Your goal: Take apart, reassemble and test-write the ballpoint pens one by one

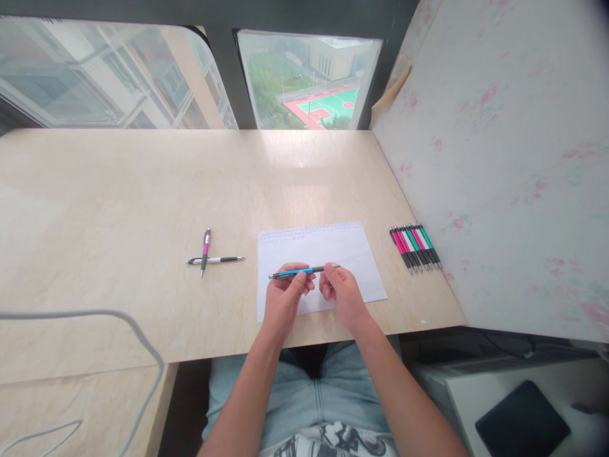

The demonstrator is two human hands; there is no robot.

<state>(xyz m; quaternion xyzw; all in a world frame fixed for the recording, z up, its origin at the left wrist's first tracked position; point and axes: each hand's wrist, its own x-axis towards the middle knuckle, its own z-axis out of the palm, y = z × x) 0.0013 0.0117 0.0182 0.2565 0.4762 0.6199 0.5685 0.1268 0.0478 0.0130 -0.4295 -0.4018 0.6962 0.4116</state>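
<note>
Both hands hold one blue pen (295,273) level above a white sheet of paper (333,247) on the beige desk (118,209). My left hand (284,299) pinches the blue barrel. My right hand (343,293) grips the dark end at the tip. The sheet carries a line of faint writing along its top edge. To the left lie a purple pen (205,249) and a white-and-black pen (216,259), crossed over each other.
A row of several pens (415,246), pink, green and white, lies at the desk's right edge beside a floral wall panel (499,178). A white cable (118,317) loops over the desk's near left. Windows run along the far edge. A dark pad (521,422) lies low right.
</note>
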